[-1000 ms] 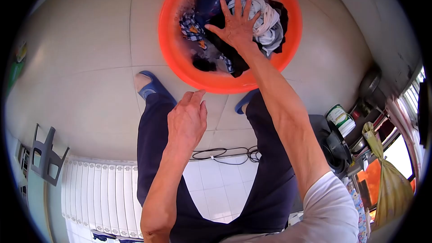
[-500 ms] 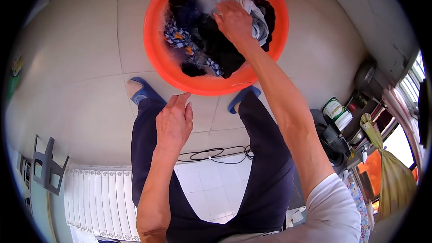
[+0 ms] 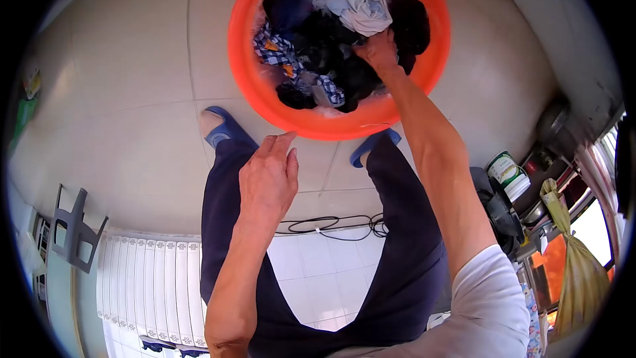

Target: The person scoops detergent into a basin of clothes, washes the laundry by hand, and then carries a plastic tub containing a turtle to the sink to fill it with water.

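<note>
A wide orange basin (image 3: 242,73) on the floor holds wet, sudsy clothes. My right hand (image 3: 380,53) is down in it, closed on a dark garment (image 3: 361,76); its fingertips are partly hidden in the cloth. Just beyond that hand lies a bunched white garment (image 3: 363,12). A blue-and-white checked cloth (image 3: 277,50) with orange patches is at the basin's left side. My left hand (image 3: 268,172) hovers over my left knee, fingers stretched out and holding nothing, with its fingertips close to the near rim.
My feet in blue slippers (image 3: 225,126) flank the basin's near side. A black cable (image 3: 318,227) lies on the floor between my legs. At right are a white-and-green bucket (image 3: 509,176) and a yellowish curtain (image 3: 575,278). A grey stool (image 3: 74,232) is at left.
My right hand has moved from the upper middle of the basin toward its near right side, lower into the clothes. The white garment now lies bunched beyond it. My left hand remains open near the rim.
</note>
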### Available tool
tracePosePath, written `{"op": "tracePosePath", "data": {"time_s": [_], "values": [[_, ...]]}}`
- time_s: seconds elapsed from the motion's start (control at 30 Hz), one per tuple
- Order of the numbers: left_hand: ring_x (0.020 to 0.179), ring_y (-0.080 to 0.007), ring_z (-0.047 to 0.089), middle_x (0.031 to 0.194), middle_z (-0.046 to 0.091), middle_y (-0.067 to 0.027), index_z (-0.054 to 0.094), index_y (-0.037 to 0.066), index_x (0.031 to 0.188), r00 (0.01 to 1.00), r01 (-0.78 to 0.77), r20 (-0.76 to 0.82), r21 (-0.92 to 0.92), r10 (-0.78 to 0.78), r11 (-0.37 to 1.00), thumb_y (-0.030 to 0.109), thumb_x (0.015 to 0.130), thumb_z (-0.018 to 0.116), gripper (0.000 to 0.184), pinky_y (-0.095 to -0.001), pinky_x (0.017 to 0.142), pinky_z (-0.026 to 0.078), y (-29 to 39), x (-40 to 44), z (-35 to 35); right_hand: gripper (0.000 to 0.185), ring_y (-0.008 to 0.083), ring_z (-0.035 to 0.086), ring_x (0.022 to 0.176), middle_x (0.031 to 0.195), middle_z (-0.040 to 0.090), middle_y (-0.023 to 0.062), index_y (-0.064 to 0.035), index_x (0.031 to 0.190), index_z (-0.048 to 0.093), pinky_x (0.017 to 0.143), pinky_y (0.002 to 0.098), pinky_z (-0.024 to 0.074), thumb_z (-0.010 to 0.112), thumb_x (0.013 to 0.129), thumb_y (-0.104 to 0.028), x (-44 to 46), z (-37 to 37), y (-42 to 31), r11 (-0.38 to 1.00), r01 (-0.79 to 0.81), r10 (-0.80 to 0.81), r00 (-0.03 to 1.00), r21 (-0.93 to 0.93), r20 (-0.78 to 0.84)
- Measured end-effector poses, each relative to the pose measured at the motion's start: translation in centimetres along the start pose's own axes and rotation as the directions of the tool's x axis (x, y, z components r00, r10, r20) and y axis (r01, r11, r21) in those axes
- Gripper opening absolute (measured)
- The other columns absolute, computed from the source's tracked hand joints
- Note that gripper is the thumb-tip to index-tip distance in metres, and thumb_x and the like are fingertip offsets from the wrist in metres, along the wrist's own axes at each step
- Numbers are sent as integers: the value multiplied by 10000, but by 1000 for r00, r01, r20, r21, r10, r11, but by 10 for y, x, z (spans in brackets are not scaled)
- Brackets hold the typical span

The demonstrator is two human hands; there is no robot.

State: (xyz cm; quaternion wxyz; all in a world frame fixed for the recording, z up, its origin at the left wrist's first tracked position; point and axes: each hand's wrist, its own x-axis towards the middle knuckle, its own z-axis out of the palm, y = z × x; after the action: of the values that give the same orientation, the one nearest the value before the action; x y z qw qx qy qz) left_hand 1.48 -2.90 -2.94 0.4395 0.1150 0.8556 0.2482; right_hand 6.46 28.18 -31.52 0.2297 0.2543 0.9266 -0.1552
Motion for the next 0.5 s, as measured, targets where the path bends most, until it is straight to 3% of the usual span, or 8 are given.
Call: {"op": "tracePosePath", "data": {"time_s": [0.1, 0.13, 0.17, 0.27, 0.33, 0.37, 0.47, 0.5], "values": [[948, -404, 704, 1148, 706, -180, 684, 27, 1250, 999, 12, 46, -14, -11, 1000, 60, 977, 623, 283, -464, 828, 566, 4, -1, 7, 885, 412, 444, 1378, 1530, 408, 251, -31, 1527, 442, 1120, 502, 449, 821, 824, -413, -24, -18, 4, 995, 87, -81, 991, 46, -107], [960, -404, 703, 1151, 705, -183, 684, 24, 1248, 998, 27, 61, -3, -27, 1000, 58, 976, 621, 282, -464, 834, 565, 4, -1, 7, 894, 484, 383, 1442, 1575, 365, 298, -37, 1566, 400, 1158, 573, 386, 782, 866, -441, -36, -24, -2, 971, 144, -110, 978, 189, -176], [960, -404, 703, 1151, 705, -183, 684, 24, 1248, 998, 26, 62, -8, -26, 1000, 58, 976, 621, 282, -464, 834, 565, 6, -1, 7, 894, 484, 383, 1442, 1575, 365, 298, -37, 1566, 400, 1158, 573, 386, 782, 866, -441, -57, -24, -13, 972, 143, -111, 978, 184, -175], [973, -402, 703, 1151, 706, -189, 682, 19, 1245, 997, 5, 74, -8, -4, 1000, 53, 973, 623, 281, -463, 846, 562, 13, 2, 7, 877, 531, 204, 1536, 1666, 211, 310, -55, 1582, 414, 1217, 661, 228, 747, 891, -482, -113, -29, -57, 989, -3, 42, 965, 149, -260], [978, -401, 701, 1147, 707, -188, 680, 18, 1248, 997, 13, 76, -20, -11, 1000, 50, 969, 625, 286, -460, 852, 560, 16, 3, 4, 862, 549, 45, 1567, 1711, 70, 297, -69, 1586, 432, 1225, 713, 67, 706, 907, -524, -122, 0, -57, 999, 6, -7, 1000, -35, -15], [978, -401, 701, 1147, 707, -188, 680, 18, 1248, 997, 10, 72, -13, -9, 1000, 50, 969, 625, 286, -460, 852, 560, 15, 5, 3, 862, 549, 45, 1567, 1711, 70, 297, -69, 1586, 432, 1225, 713, 67, 706, 907, -524, -114, 11, -53, 1000, 6, -6, 1000, -28, -20], [970, -402, 700, 1140, 707, -189, 680, 17, 1248, 999, 8, 43, -19, -7, 1000, 48, 967, 628, 288, -458, 848, 560, 10, 4, 6, 795, 569, 0, 1558, 1714, 39, 287, -78, 1587, 435, 1213, 739, 24, 701, 923, -425, -80, 42, -30, 904, 84, -10, 984, -418, 176], [967, -400, 702, 1141, 707, -187, 680, 17, 1249, 999, 9, 52, -27, -7, 1000, 52, 968, 629, 287, -458, 844, 562, 7, 3, 7, 795, 569, 0, 1558, 1714, 39, 287, -78, 1587, 435, 1213, 739, 24, 701, 923, -425, -78, 40, -31, 905, 80, -5, 984, -417, 176]]}}
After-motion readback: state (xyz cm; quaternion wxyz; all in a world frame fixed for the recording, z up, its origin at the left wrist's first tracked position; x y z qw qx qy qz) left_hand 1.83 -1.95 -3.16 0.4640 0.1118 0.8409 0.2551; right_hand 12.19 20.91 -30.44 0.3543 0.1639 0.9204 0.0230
